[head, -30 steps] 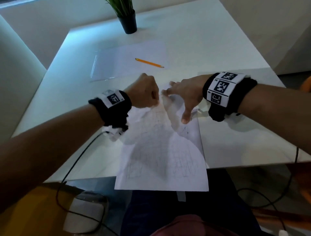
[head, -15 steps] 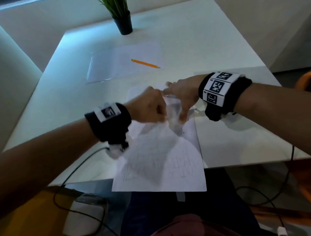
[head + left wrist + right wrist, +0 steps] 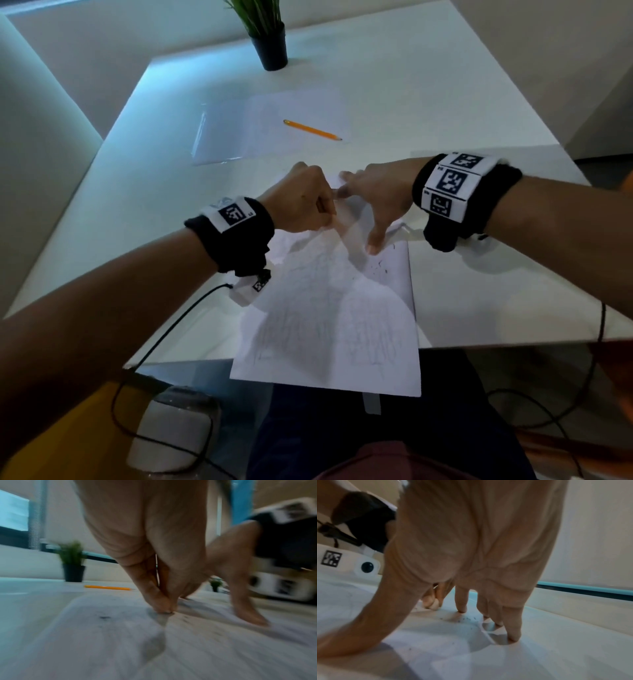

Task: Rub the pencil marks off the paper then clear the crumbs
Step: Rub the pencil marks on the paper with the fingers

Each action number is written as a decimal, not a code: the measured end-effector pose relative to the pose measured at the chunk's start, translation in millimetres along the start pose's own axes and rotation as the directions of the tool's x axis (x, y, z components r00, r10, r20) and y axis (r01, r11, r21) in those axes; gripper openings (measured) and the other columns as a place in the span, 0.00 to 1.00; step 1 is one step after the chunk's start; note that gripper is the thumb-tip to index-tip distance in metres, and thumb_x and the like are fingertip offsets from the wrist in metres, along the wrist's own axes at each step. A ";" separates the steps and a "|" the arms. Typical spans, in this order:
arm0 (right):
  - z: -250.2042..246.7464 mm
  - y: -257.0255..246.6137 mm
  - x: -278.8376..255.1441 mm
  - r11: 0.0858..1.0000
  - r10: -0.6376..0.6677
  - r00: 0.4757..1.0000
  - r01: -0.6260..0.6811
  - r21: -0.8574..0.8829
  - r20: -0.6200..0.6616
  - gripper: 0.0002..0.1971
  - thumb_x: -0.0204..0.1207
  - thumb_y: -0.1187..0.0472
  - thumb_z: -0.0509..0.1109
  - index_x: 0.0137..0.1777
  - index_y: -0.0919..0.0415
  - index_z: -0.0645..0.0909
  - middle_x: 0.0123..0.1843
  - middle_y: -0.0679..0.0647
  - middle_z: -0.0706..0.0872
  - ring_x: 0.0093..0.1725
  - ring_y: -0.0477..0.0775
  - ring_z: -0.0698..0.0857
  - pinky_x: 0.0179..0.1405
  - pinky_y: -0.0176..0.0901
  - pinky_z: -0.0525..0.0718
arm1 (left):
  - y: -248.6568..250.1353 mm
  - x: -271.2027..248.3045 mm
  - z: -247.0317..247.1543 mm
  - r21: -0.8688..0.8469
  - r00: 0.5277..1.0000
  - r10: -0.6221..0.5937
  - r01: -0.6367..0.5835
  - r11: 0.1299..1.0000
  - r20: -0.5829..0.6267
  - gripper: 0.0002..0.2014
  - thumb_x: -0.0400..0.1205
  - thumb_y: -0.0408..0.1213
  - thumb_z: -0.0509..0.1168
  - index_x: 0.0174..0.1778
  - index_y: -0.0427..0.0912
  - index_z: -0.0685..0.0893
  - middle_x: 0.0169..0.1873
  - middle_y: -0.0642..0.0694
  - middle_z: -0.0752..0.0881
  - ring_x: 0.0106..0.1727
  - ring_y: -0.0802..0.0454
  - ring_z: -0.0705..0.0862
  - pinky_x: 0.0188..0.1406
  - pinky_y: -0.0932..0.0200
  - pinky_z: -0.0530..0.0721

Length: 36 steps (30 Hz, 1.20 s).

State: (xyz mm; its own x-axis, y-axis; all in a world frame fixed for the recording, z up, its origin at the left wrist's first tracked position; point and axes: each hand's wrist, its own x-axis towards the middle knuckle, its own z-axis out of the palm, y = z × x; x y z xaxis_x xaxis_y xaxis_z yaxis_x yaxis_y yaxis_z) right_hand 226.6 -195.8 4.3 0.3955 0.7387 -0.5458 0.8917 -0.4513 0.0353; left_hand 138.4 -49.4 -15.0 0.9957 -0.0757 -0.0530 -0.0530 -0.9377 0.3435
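Head view shows the left hand (image 3: 301, 202) curled tight, fingertips pinching something small against the paper (image 3: 329, 329); probably an eraser, though it is hidden. Just beside it, the right hand (image 3: 373, 202) is spread wide, straight fingers (image 3: 513, 632) pinning the sheet's far corner to the tabletop (image 3: 479, 291). Risk, as I judge it: the thin, already rumpled sheet could buckle or tear under a hard stroke toward the pinning hand, and its near end overhangs the tabletop edge, so it may slide. Dark, gritty crumbs (image 3: 467, 619) lie scattered by the right fingers. Faint grey pencil marks remain nearer the body. The tabletop is smooth, glossy white.
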 end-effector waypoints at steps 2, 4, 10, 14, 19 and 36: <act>2.2 1.6 1.6 1.000 0.007 1.000 -0.007 -0.005 0.023 0.66 0.54 0.29 0.82 0.88 0.43 0.48 0.87 0.53 0.58 0.80 0.60 0.68 0.75 0.62 0.74 | -8.3 2.5 -6.8 0.024 0.998 -0.044 0.045 0.999 -0.034 0.04 0.69 0.31 0.74 0.35 0.42 0.94 0.28 0.49 0.91 0.26 0.65 0.81 0.43 0.60 0.86; 1.3 2.5 0.4 1.000 0.014 0.999 -0.014 -0.016 0.035 0.66 0.56 0.30 0.82 0.88 0.44 0.46 0.88 0.54 0.56 0.81 0.60 0.66 0.77 0.61 0.72 | -12.1 3.5 -10.6 0.015 0.995 -0.082 0.083 0.996 -0.061 0.04 0.69 0.31 0.74 0.34 0.42 0.94 0.28 0.48 0.91 0.26 0.64 0.82 0.44 0.54 0.88; 1.6 2.9 1.2 1.000 -0.026 0.999 0.027 -0.008 0.029 0.64 0.55 0.33 0.84 0.87 0.42 0.49 0.88 0.56 0.57 0.83 0.60 0.63 0.80 0.55 0.68 | 40.0 -26.0 12.5 -0.065 0.969 0.165 -0.155 0.986 0.185 0.01 0.72 0.34 0.77 0.36 0.44 0.94 0.24 0.63 0.82 0.27 0.63 0.82 0.35 0.71 0.80; 1.9 3.8 3.3 1.000 0.014 1.000 -0.014 -0.001 0.019 0.64 0.53 0.30 0.84 0.87 0.43 0.53 0.87 0.53 0.58 0.82 0.59 0.66 0.76 0.62 0.73 | 2.0 -1.4 -9.0 0.093 0.998 0.045 -0.048 0.995 0.036 0.05 0.69 0.34 0.71 0.31 0.39 0.92 0.23 0.46 0.87 0.24 0.47 0.79 0.43 0.54 0.85; 4.1 4.8 6.3 1.000 0.004 1.000 -0.004 0.001 0.008 0.65 0.54 0.31 0.84 0.87 0.43 0.50 0.88 0.54 0.57 0.81 0.60 0.66 0.77 0.60 0.72 | 1.7 -2.9 -10.7 0.141 0.997 0.048 -0.055 0.988 0.054 0.06 0.67 0.36 0.68 0.29 0.39 0.90 0.23 0.45 0.87 0.26 0.46 0.84 0.36 0.51 0.85; 4.2 5.1 3.6 1.000 -0.017 1.000 0.017 -0.005 0.013 0.64 0.56 0.33 0.84 0.88 0.43 0.48 0.89 0.55 0.54 0.84 0.59 0.62 0.80 0.55 0.68 | 32.1 -30.1 7.3 -0.047 0.963 0.173 -0.167 0.985 0.205 0.02 0.71 0.34 0.77 0.36 0.44 0.94 0.29 0.54 0.90 0.30 0.64 0.83 0.37 0.79 0.74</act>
State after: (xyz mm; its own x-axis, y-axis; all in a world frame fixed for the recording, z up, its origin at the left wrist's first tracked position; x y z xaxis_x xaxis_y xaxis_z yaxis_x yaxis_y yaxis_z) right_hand 231.6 -197.6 -1.0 0.3773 0.7394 -0.5575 0.8993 -0.4363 0.0300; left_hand 106.2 -79.7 -9.2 0.9346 -0.3046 -0.1836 -0.2148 -0.8949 0.3911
